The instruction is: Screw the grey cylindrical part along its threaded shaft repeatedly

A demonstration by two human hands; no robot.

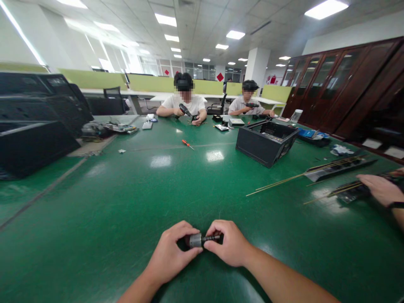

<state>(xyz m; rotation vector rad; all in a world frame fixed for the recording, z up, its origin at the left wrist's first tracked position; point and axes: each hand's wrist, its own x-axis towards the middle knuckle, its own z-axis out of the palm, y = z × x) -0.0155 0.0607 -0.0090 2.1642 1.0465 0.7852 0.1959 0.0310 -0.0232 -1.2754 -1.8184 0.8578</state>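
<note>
My left hand (172,252) and my right hand (229,246) meet low over the green table (126,202), near its front edge. Between them they grip a small grey metal cylinder (195,240) with a dark threaded shaft (211,238) sticking out to the right. My left fingers pinch the grey body. The fingers of my right hand close round the shaft's end. Both hands rest on or just above the table top.
A co-worker's hand (378,188) at the right edge touches dark strips with thin brass rods (334,170). A black open case (267,142) stands mid-right, a red screwdriver (187,144) beyond. Black cases (34,126) are stacked left. Two people (186,103) work with tools at the far end.
</note>
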